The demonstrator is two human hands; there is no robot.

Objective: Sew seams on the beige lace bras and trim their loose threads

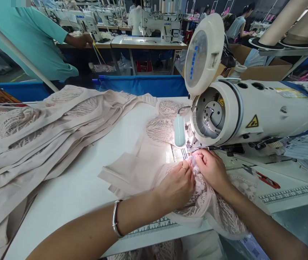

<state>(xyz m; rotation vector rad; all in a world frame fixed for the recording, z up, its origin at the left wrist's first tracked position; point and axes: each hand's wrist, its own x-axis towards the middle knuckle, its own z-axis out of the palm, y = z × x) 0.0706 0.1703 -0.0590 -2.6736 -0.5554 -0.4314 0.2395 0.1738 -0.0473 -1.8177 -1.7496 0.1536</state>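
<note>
Pinching pale lace fabric (201, 189) (webbed, crumpled)

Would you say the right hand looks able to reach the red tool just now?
Probably yes: the red tool lies uncovered to the right of the right hand, though that hand is busy with the lace fabric.

Lace fabric (204, 198) partly hidden by both hands (177, 186), thread cones (285, 21) and teal-shirted person (32, 43) cropped by top edge
</note>
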